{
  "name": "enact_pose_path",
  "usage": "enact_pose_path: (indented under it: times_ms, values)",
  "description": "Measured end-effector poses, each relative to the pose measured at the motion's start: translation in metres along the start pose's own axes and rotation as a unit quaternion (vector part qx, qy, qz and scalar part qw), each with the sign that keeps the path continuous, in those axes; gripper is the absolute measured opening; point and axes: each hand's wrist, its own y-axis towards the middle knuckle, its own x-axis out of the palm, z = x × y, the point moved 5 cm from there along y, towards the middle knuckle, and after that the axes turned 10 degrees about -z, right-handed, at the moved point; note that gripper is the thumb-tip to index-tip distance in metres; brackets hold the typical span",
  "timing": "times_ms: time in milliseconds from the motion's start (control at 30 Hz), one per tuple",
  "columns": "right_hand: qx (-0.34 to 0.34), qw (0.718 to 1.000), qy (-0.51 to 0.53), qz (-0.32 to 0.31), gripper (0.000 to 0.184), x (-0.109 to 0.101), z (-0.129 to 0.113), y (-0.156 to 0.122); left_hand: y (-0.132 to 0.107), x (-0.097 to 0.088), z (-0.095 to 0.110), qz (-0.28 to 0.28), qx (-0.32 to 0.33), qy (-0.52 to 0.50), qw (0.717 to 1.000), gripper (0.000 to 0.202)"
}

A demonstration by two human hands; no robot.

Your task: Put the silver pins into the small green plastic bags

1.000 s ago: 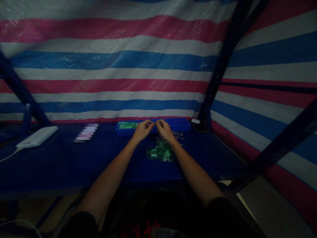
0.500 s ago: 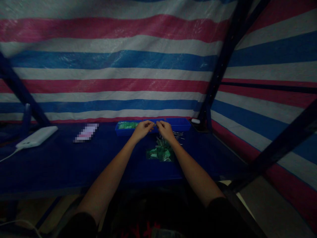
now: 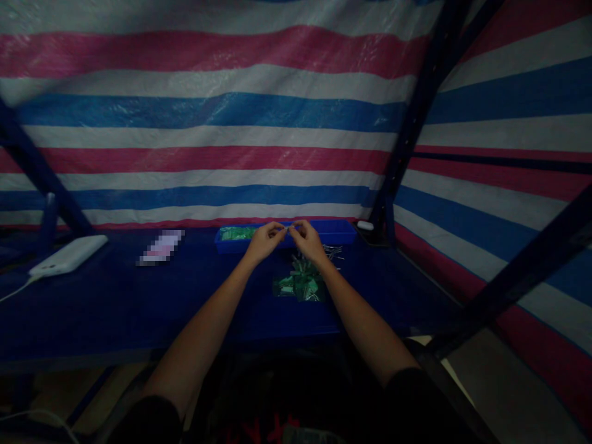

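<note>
The left hand and right hand meet fingertip to fingertip, thumbs and forefingers nearly closed in a pinch on a tiny pale piece, too small to identify. The other fingers curl loosely. The piece is held up in front of a long blue plastic tray, straight-walled and shallow; glossy, crinkled green plastic packets fill its left end. Below the hands, beside the right forearm, lies a heap of small translucent green bags with slim, light-coloured contents. Thin, straight, silvery pins scatter just beyond the right wrist. All rest on a smooth dark blue tabletop. To the left lie a pixelated pinkish rectangle and a white, round-cornered slab with a cable. At far right, a white rounded case sits by a blue post. Behind hangs wrinkled, shiny striped sheeting.
</note>
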Motion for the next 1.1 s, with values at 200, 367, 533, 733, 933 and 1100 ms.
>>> enact_pose_path:
  times_ms: [200, 367, 533, 733, 933, 1100]
  values:
    - [-0.023, 1.0, -0.014, -0.002, 0.022, -0.001, -0.005, -0.001, 0.0, 0.001, -0.002, -0.016, -0.023, -0.009, 1.0, 0.024]
    - [-0.004, 0.998, -0.058, 0.019, 0.03, -0.004, -0.006, -0.001, 0.0, 0.005, 0.002, -0.029, 0.007, 0.003, 1.0, 0.029]
    - [0.006, 0.996, -0.086, 0.036, 0.036, -0.006, -0.005, -0.001, -0.002, 0.008, 0.005, -0.04, 0.031, 0.073, 0.996, 0.026]
    - [-0.007, 0.997, -0.075, -0.008, 0.028, 0.0, -0.003, -0.001, 0.0, 0.005, -0.002, -0.026, 0.007, 0.056, 0.998, 0.023]
    - [-0.025, 0.997, -0.07, -0.038, 0.024, 0.0, -0.002, 0.001, 0.003, 0.004, -0.006, -0.034, -0.009, 0.096, 0.995, 0.03]
    - [-0.013, 0.993, -0.115, 0.014, 0.023, -0.014, -0.007, -0.001, 0.003, 0.019, -0.019, -0.121, -0.029, 0.156, 0.98, 0.033]
